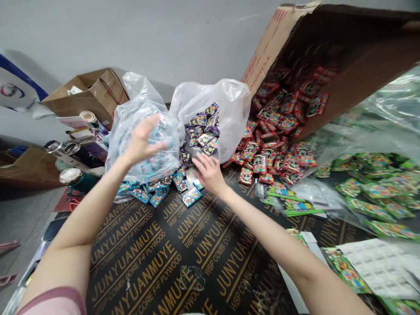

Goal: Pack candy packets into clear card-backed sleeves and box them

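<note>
My left hand (142,140) is raised with its fingers spread, pressed against a clear plastic bag (131,109) full of small blue packets. My right hand (208,173) reaches forward, palm down, fingers curled among purple packets (203,131) at the mouth of a second clear bag (229,105); whether it holds one is hidden. Loose blue packets (192,197) lie on the dark plywood board (157,258) just in front of both hands.
A tipped cardboard box (361,57) at the right spills red packets (272,148). Green packets (377,192) and clear bags lie at far right, white sheets (380,267) near right. Open box (88,92), tape rolls (59,146) and clutter sit left.
</note>
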### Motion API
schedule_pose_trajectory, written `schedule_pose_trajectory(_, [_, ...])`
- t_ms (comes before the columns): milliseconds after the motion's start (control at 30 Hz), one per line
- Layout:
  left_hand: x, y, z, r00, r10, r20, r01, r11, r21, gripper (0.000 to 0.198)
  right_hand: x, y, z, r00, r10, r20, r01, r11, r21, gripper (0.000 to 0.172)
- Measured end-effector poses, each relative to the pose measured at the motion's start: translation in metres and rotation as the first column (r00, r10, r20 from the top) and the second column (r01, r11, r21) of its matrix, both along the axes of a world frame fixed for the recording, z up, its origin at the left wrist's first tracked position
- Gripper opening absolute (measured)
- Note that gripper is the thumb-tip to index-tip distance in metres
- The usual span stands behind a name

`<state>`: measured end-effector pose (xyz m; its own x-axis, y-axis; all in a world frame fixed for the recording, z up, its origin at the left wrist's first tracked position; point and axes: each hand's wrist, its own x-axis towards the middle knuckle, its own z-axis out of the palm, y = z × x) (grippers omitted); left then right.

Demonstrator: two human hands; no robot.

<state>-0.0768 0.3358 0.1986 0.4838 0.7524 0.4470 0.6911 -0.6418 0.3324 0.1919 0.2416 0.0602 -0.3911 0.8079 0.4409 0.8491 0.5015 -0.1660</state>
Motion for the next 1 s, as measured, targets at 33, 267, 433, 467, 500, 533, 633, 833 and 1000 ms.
schedule_pose_trajectory(33, [0.01, -0.016, -0.011, 0.972, -0.13, -0.193, 0.123, 0.991, -0.047, 0.061, 0.002, 0.018, 0.006, 0.997, -0.049, 0.059, 0.05, 0.999, -0.01, 0.045])
schedule_pose_trajectory(267, [0.002, 0.002, -0.062, 0.819, 0.128, -0.56, -0.15, 0.989, 0.006, 0.048, 0.044, 0.037, -0.024, 0.922, -0.015, 0.387, 0.085, 0.983, -0.164, 0.032])
schedule_pose_trajectory(433, [0.065, -0.008, -0.058, 0.931, 0.103, -0.351, -0.069, 0.992, 0.107, 0.034, 0.056, 0.017, -0.025, 0.931, -0.09, 0.354, 0.146, 0.98, -0.134, 0.029])
schedule_pose_trajectory(467, [0.084, -0.014, -0.06, 0.943, 0.025, -0.333, 0.002, 0.997, 0.08, 0.034, 0.056, 0.017, -0.019, 0.946, -0.14, 0.291, 0.173, 0.98, -0.093, 0.028])
schedule_pose_trajectory(500, [0.104, -0.019, -0.065, 0.94, -0.052, -0.337, 0.061, 0.998, 0.018, 0.034, 0.057, 0.019, -0.012, 0.958, -0.216, 0.189, 0.226, 0.973, -0.033, 0.028])
schedule_pose_trajectory(533, [0.122, -0.022, -0.072, 0.928, -0.113, -0.356, 0.096, 0.993, -0.066, 0.035, 0.059, 0.024, -0.003, 0.949, -0.311, 0.05, 0.31, 0.95, 0.032, 0.032])
schedule_pose_trajectory(633, [0.163, -0.027, -0.102, 0.879, -0.222, -0.421, 0.101, 0.952, -0.29, 0.035, 0.068, 0.051, 0.024, 0.737, -0.539, -0.408, 0.599, 0.8, 0.025, 0.065])
schedule_pose_trajectory(833, [0.173, -0.046, -0.157, 0.855, -0.326, -0.403, 0.132, 0.889, -0.439, 0.035, 0.069, 0.119, 0.043, 0.152, -0.559, -0.815, 0.34, 0.804, -0.488, 0.038])
schedule_pose_trajectory(1000, [0.169, -0.039, -0.172, 0.906, -0.256, -0.336, 0.064, 0.869, -0.49, 0.042, 0.051, 0.174, 0.069, 0.047, -0.424, -0.905, 0.061, 0.905, -0.421, 0.02])
